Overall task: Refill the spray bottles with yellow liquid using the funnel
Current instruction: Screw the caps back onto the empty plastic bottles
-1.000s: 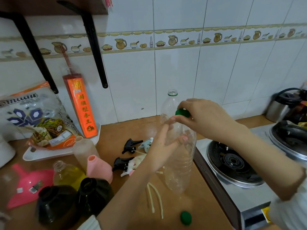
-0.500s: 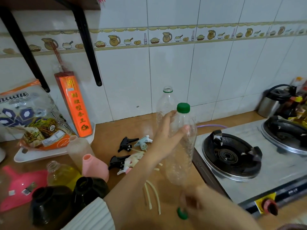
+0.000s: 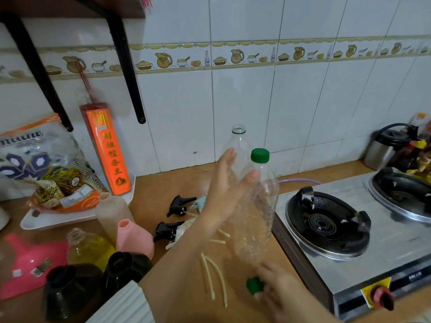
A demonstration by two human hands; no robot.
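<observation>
This is a home kitchen. Just right of the left hand [image 3: 224,194] sits a stainless-steel two-burner gas stove [image 3: 349,229] with black pan supports and a red knob. Behind the hand rises a white tiled wall [image 3: 256,101] with a border of painted jugs and bowls. The hand is over a brown wooden countertop [image 3: 163,187]. Far to its right stands a steel kettle with a black lid [image 3: 384,150]; to its left, a printed bag of rice [image 3: 46,169] on a white tray [image 3: 58,220].
</observation>
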